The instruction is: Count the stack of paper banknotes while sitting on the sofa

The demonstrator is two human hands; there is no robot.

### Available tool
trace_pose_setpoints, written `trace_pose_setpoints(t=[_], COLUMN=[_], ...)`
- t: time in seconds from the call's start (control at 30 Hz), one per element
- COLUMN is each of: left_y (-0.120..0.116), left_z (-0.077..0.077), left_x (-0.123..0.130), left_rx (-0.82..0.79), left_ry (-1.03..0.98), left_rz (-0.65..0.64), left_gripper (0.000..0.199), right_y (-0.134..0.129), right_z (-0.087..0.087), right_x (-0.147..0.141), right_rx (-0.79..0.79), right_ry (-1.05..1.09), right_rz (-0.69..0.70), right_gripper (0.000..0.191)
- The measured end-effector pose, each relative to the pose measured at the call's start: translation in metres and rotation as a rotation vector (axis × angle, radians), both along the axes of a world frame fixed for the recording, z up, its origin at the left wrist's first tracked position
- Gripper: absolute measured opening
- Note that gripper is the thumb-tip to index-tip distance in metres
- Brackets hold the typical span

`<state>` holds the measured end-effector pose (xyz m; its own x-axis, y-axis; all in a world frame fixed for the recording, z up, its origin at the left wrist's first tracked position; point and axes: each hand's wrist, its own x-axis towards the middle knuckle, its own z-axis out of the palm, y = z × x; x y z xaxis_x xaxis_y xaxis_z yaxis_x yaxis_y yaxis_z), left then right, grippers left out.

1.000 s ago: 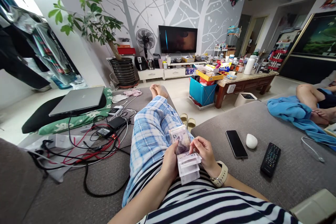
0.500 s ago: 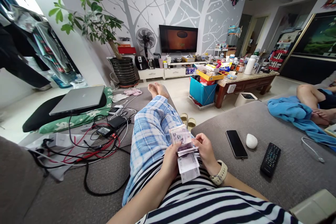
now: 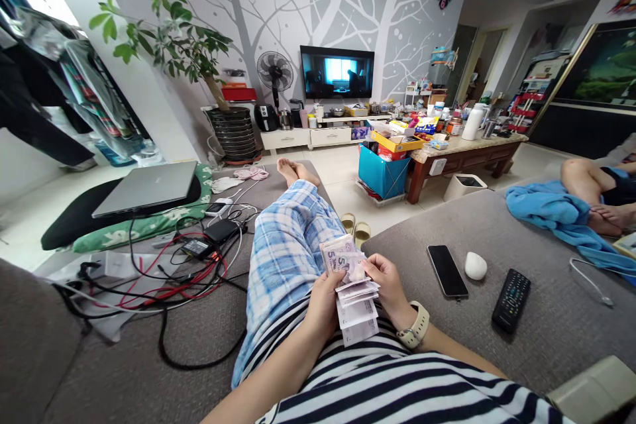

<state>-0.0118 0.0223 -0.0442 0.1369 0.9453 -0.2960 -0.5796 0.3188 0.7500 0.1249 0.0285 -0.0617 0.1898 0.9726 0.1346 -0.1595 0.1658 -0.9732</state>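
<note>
Several purple banknotes [image 3: 356, 310] marked with a 5 are fanned above my lap, some pointing away from me and some hanging down toward my striped shirt. My left hand [image 3: 324, 301] is closed on their left side, its thumb lying on top. On the right, my right hand [image 3: 386, 280] pinches the edge of an upper note between thumb and fingers. A pale watch [image 3: 416, 326] is on my right wrist. Beneath the notes are blue plaid trousers [image 3: 283, 238].
On the grey sofa to the right lie a phone [image 3: 448, 271], a white case [image 3: 476, 266] and a remote [image 3: 511, 301]. Tangled cables [image 3: 169, 291] and a laptop [image 3: 149, 189] are at left. Another person's bare legs [image 3: 586, 182] show at far right.
My right hand has moved slightly left over the notes, and the folded notes in the middle are more spread out. The television picture has changed.
</note>
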Motion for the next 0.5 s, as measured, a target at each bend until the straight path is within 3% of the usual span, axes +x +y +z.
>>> trace_pose_setpoints(t=[0.5], left_y=[0.0018], left_z=[-0.0006], left_x=[0.0013], left_rx=[-0.013], left_ry=[-0.019], left_rz=[-0.004], left_gripper=[0.028], right_y=[-0.0013], right_z=[0.0067], right_x=[-0.0018], right_rx=[0.007], right_ry=[-0.043], right_rz=[-0.024], right_gripper=[0.034])
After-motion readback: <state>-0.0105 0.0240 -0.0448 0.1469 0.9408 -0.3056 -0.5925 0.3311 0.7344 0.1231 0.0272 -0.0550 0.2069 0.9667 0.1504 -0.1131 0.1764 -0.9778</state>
